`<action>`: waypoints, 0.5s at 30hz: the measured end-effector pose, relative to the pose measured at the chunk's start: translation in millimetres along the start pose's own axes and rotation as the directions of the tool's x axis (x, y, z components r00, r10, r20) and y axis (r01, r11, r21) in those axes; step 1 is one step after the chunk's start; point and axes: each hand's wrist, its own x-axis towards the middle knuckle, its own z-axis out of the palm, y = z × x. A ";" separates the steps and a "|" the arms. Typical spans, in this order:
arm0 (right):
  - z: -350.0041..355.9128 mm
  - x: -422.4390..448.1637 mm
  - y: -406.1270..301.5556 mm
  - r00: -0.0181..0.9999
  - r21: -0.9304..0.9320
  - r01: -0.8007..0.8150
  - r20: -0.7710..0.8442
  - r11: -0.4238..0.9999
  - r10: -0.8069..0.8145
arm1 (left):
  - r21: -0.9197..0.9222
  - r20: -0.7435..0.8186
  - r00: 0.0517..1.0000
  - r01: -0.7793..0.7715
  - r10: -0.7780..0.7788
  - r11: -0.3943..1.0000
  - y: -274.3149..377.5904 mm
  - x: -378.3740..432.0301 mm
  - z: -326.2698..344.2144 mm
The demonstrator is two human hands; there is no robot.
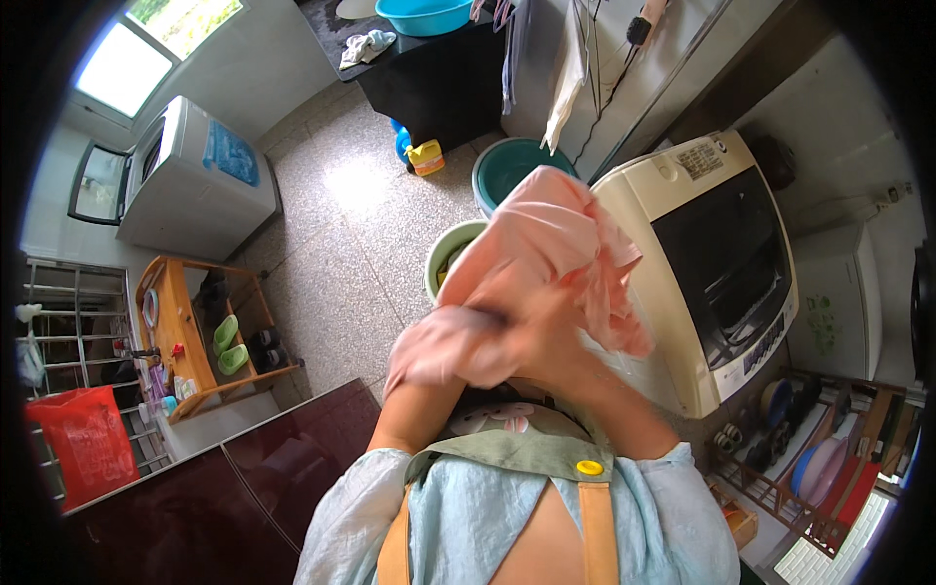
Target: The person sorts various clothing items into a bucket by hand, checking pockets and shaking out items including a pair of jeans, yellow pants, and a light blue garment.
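A pink cloth garment (541,227) hangs bunched before my body, its loose folds spreading to the upper right. My right hand (548,329), blurred by motion, grips the fabric near its middle. Pink fabric wraps over my left hand, whose fingers are hidden; only the left forearm (420,413) shows bare below it. Just past the garment stands a light green bucket (435,256), partly covered by it, with dark and yellowish contents. A larger dark green tub (523,157) sits behind that bucket.
A cream top-loading washing machine (643,205) stands close on my right. At left are a wooden shoe rack (172,314) with green slippers and another white washer (197,183). A yellow bottle (426,158) stands by the black counter (439,88), which holds a blue basin (424,22).
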 end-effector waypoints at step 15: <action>29.6 8.0 4.4 0.945 -0.085 0.247 0.240 0.965 -0.221 | 0.163 -0.221 0.974 0.092 -0.055 0.982 -25.2 -41.2 -31.0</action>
